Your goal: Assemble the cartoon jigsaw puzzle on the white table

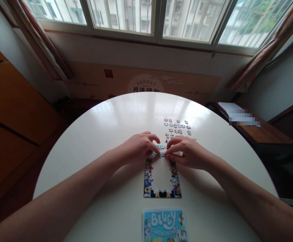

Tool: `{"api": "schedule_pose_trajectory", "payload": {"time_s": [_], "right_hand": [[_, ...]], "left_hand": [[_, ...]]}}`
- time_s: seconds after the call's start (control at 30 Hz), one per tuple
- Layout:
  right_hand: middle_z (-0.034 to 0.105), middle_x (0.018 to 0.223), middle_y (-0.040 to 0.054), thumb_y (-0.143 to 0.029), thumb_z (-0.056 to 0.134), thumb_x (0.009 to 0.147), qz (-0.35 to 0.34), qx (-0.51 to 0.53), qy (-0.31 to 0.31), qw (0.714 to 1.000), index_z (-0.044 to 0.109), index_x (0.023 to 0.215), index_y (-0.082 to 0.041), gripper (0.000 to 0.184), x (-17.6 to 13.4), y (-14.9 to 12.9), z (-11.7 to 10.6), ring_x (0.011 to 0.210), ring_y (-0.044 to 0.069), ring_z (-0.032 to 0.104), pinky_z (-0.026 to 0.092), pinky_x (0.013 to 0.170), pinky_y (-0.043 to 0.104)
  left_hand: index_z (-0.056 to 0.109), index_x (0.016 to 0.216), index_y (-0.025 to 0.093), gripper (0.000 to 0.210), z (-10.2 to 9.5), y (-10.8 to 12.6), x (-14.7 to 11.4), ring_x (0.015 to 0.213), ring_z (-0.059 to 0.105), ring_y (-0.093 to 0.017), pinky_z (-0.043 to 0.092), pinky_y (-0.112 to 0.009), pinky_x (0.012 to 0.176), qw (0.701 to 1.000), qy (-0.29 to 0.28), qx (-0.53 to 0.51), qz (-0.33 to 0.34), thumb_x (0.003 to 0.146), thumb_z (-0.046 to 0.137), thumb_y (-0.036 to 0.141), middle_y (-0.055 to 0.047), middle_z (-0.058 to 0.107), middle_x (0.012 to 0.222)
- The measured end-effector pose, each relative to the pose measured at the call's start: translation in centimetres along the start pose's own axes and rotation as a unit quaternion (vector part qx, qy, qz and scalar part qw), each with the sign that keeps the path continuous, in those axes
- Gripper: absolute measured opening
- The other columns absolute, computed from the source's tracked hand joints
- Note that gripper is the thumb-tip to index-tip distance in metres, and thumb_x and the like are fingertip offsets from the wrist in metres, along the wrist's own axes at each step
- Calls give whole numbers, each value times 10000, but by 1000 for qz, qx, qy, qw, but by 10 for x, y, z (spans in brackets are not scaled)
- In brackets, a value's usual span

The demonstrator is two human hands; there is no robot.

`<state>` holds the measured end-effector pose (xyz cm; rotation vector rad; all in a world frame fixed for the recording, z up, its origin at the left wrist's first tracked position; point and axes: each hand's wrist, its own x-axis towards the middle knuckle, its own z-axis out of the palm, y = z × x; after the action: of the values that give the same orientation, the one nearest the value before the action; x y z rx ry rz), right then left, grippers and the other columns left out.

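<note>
A jigsaw puzzle (148,181) lies on the white table as a rectangular border of joined pieces around a bare middle. At its far end is a strip of blue puzzle pieces (162,155), with more blue pieces just beyond. My left hand (143,146) curls in from the left, thumb and index finger gripping the left end of the strip. From the right, my right hand (185,151) closes its thumb and fingertips on the strip's other end. The fingers partly cover the pieces, and the exact joint between them is hidden.
Several loose puzzle pieces (178,126) lie in rows beyond my right hand. A blue "Bluey" picture card (164,225) rests near the table's (86,144) front. A wooden side table (269,131) with papers (233,111) stands at the right, beneath windows and curtains.
</note>
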<state>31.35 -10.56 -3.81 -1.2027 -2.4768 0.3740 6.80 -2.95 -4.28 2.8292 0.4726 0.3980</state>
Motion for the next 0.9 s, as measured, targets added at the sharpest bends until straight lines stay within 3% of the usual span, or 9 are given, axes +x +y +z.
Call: {"api": "schedule_pose_trajectory", "payload": {"time_s": [0.33, 0.5, 0.7, 0.9], "right_hand": [[731, 897, 27, -238, 632, 937, 16, -73, -40, 996, 807, 922, -290, 184, 5, -16, -7, 758, 154, 620, 394, 632, 299], [726, 906, 29, -281, 649, 943, 44, -4, -64, 997, 818, 1010, -319, 185, 1, -10, -12, 720, 139, 604, 404, 629, 298], [699, 873, 53, -324, 631, 965, 40, 68, 6, 997, 815, 1047, -259, 211, -6, 7, -26, 751, 146, 598, 446, 642, 288], [706, 893, 47, -294, 632, 960, 34, 40, -50, 997, 814, 1012, -248, 195, -5, 4, -26, 734, 134, 604, 446, 650, 289]], "left_hand": [[816, 974, 352, 412, -2, 3, 1, 1027, 650, -211, 528, -339, 832, 1000, 3, 10, 5, 851, 575, 42, -31, 720, 1191], [817, 959, 348, 411, -3, 5, 1, 1016, 656, -213, 536, -353, 833, 1000, 9, 18, 6, 861, 564, 39, -36, 725, 1178], [815, 969, 355, 399, -4, 6, 2, 1069, 652, -232, 540, -362, 830, 1000, -6, 21, -2, 878, 568, 54, -36, 720, 1195], [807, 984, 339, 399, -3, 6, 2, 1065, 652, -232, 538, -370, 834, 1000, -11, 29, -3, 888, 549, 51, -42, 712, 1212]]}}
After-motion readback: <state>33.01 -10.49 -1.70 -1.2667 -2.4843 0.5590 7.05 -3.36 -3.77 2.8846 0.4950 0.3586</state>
